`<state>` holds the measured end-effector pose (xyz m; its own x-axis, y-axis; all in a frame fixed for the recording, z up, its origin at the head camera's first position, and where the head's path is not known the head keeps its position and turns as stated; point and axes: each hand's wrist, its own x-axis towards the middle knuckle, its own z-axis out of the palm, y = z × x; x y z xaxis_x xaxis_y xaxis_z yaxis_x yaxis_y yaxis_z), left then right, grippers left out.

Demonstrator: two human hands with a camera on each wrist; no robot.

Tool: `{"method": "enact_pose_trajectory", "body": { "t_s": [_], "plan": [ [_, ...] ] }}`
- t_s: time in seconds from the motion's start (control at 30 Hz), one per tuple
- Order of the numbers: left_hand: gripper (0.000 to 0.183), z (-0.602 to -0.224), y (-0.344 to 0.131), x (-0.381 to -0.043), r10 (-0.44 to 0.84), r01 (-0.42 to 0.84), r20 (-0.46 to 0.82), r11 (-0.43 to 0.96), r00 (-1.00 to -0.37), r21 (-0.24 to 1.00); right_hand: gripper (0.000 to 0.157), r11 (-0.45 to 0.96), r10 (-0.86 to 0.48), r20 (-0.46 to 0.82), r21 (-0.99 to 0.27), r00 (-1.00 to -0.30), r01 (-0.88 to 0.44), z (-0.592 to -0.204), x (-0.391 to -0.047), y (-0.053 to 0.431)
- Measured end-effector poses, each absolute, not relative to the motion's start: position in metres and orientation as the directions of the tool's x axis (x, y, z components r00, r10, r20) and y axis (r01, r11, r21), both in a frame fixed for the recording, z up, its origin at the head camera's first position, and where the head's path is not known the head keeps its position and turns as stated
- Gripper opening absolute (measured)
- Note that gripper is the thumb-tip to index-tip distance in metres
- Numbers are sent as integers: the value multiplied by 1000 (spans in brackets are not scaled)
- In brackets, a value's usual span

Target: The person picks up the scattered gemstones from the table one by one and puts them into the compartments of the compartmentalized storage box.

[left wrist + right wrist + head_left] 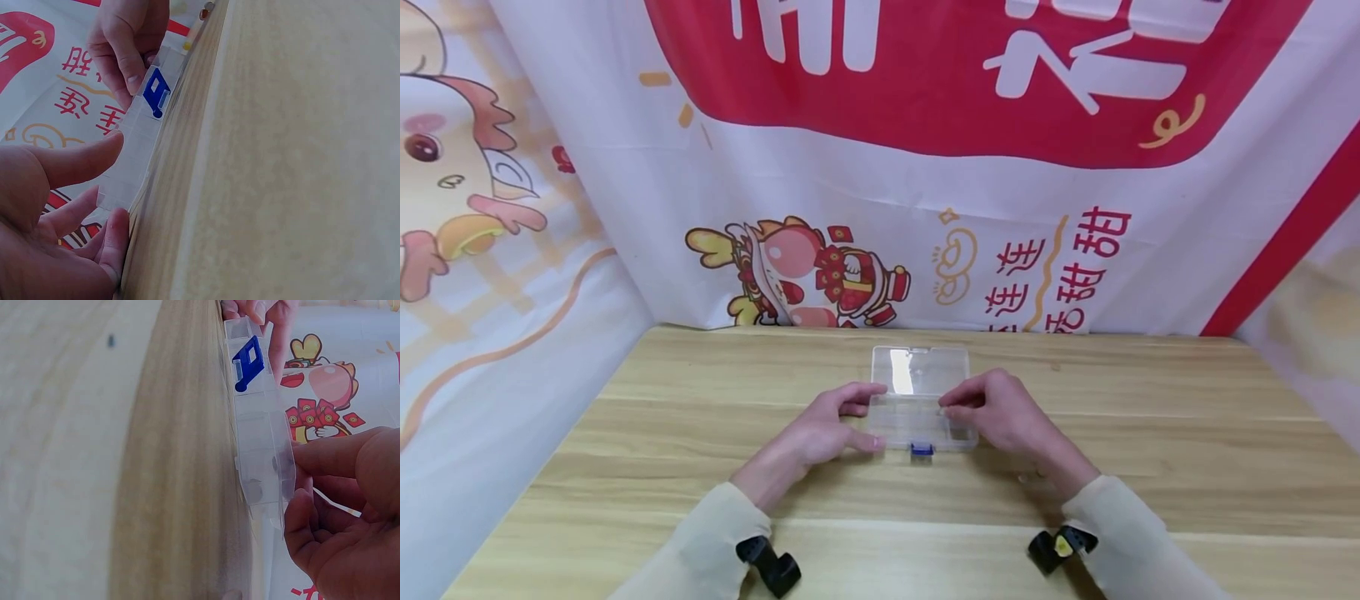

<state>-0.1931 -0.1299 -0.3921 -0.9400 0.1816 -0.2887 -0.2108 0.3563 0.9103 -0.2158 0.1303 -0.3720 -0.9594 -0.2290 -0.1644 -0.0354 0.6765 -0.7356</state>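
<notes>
A clear plastic compartment box (904, 421) lies on the table, its transparent lid (936, 371) folded back toward the wall. A blue latch (922, 450) is on its front edge. My left hand (823, 425) grips the left end, thumb at the front corner and fingers at the side and back. Over the right part of the box, my right hand (1000, 408) pinches a tiny pale item at its fingertips; its kind is too small to tell. A small greyish round thing (253, 489) shows through the wall in the right-end compartment.
Small shiny bits (1030, 477) lie on the wooden table (700, 400) beside the right forearm. Behind the box hangs a printed cloth backdrop (850, 183) that meets the table's far edge. Black wrist cameras (769, 567) are strapped over both sleeves.
</notes>
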Motion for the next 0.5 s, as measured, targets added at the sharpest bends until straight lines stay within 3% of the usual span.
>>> {"method": "enact_pose_trajectory", "body": {
  "t_s": [0.5],
  "plan": [
    [73, -392, -129, -193, 181, -212, -287, 349, -941, 913, 15, 681, -226, -166, -731, -960, -34, -373, -217, 131]
  ]
}}
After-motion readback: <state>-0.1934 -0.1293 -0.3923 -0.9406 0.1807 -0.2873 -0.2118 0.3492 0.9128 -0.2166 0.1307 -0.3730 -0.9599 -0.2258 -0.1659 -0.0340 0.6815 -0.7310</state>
